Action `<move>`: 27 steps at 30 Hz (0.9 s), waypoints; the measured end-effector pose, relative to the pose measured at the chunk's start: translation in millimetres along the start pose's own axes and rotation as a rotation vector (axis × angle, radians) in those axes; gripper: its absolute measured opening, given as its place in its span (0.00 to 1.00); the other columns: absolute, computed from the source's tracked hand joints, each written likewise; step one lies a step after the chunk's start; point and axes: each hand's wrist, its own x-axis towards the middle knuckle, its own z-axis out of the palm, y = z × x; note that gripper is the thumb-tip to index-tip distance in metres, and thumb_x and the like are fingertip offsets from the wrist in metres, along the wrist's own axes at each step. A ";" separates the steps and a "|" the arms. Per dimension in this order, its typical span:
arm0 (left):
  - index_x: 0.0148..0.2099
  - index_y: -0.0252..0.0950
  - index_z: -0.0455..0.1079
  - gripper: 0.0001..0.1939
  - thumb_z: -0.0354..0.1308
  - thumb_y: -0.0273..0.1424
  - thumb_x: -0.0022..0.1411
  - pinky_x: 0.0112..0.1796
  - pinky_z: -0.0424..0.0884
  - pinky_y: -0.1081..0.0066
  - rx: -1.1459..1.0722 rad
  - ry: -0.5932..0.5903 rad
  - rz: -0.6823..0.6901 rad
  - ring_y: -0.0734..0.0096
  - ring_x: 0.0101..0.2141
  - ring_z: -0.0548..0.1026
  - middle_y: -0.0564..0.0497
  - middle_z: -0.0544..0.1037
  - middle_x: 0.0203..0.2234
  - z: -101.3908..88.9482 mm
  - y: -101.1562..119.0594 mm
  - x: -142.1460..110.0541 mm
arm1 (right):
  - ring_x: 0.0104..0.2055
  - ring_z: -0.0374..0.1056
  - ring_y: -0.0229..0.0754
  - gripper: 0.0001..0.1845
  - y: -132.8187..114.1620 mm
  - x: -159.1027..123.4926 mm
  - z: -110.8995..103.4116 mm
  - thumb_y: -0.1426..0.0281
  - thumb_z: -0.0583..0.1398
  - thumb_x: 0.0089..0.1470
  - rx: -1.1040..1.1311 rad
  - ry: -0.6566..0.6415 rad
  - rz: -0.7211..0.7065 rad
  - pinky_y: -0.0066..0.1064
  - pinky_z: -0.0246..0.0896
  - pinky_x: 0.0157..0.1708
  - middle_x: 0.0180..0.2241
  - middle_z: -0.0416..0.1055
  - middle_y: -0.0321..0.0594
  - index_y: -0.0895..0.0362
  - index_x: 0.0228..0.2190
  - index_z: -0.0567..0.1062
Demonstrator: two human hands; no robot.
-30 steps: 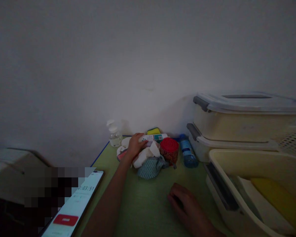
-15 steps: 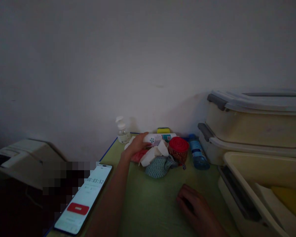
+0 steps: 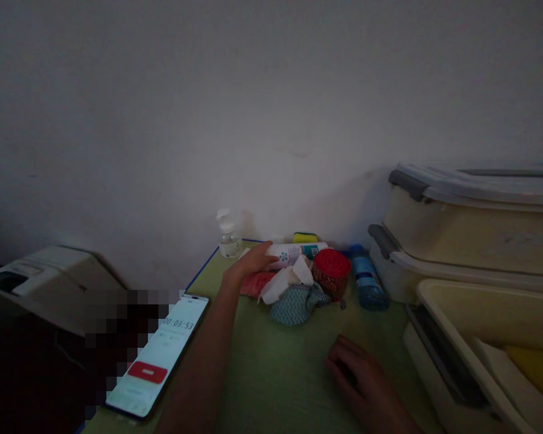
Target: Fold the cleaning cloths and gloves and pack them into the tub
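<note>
At the far side of the table, my left hand is closed around the left end of a white bottle with a printed label and a teal band. The bottle lies on its side behind a red cloth, a white cloth and a grey-blue patterned cloth bag. To their right is a red rolled strap. My right hand rests on the near part of the table, its fingers curled in, and nothing shows in it.
A clear pump bottle stands at the back left corner, and a phone running a timer lies along the left edge. A yellow sponge and blue bottle are at the back. Lidded bins and an uncovered bin flank the right.
The view has shifted slightly, so things appear a little farther right. Both hands keep nearly the same pose and place. The phone's timer has gone from 03:52 to 03:53.
</note>
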 end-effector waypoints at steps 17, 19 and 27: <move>0.53 0.34 0.60 0.32 0.64 0.36 0.47 0.49 0.61 0.58 0.120 0.159 -0.022 0.52 0.50 0.65 0.40 0.64 0.50 23.9 10.3 -0.1 | 0.30 0.63 0.41 0.12 -2.8 -0.5 -2.1 0.71 0.48 0.56 -0.004 0.023 0.002 0.32 0.58 0.32 0.26 0.64 0.40 0.55 0.21 0.61; 0.54 0.34 0.59 0.33 0.64 0.37 0.47 0.50 0.60 0.58 0.094 0.155 -0.021 0.52 0.51 0.65 0.40 0.65 0.50 24.8 10.0 0.0 | 0.30 0.63 0.41 0.12 -2.8 -0.5 -2.2 0.71 0.48 0.56 -0.005 0.021 -0.001 0.32 0.59 0.32 0.25 0.64 0.40 0.55 0.21 0.60; 0.58 0.34 0.58 0.24 0.51 0.35 0.61 0.49 0.64 0.65 -0.059 0.075 0.007 0.60 0.54 0.65 0.41 0.66 0.55 14.5 -3.8 -0.5 | 0.31 0.64 0.42 0.12 -0.8 0.5 -1.2 0.71 0.47 0.56 -0.014 -0.012 0.007 0.33 0.59 0.32 0.27 0.64 0.41 0.56 0.22 0.61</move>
